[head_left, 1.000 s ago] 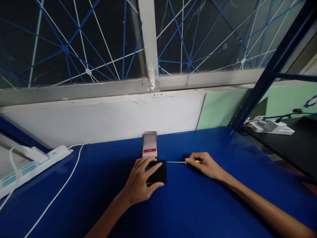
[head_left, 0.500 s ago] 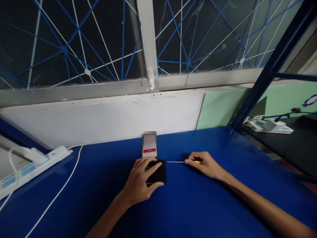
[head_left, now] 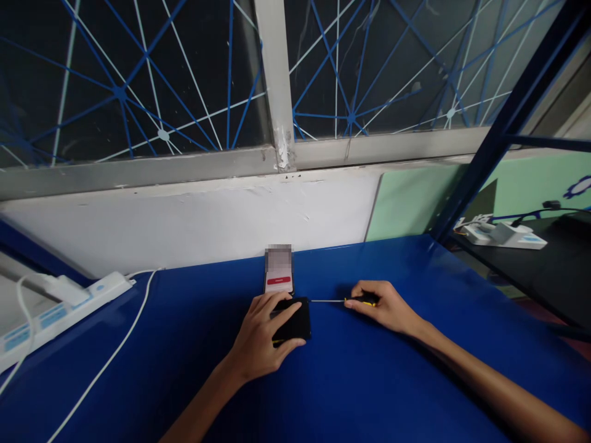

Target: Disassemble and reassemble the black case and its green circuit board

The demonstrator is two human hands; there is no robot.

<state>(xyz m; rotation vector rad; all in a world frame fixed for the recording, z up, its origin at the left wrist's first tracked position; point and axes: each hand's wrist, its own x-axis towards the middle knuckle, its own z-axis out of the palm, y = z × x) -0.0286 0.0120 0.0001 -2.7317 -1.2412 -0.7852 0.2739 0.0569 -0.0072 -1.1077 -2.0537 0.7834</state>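
Note:
My left hand (head_left: 263, 335) grips a black rectangular box-like object (head_left: 295, 321) on the blue table, fingers over its top and thumb along its front edge. A strip of yellow shows low on its front side. Closed around the black and yellow handle of a screwdriver (head_left: 327, 301) is my right hand (head_left: 381, 303). The screwdriver lies level, its thin metal shaft pointing left, with the tip at the object's far right corner. Whether the tip enters the object cannot be made out. Just behind, a phone (head_left: 279, 277) with a lit screen leans upright against the wall.
A white power strip (head_left: 64, 311) with a plug and white cable (head_left: 108, 363) lies on the left of the blue table (head_left: 369, 381). A blue metal post (head_left: 498, 135) rises at the right. Beyond it, a black shelf (head_left: 545, 271) carries another power strip (head_left: 505, 235).
My right hand's fingers have shifted slightly around the screwdriver handle, and more of the handle shows. My left hand, the black object and the phone have not moved.

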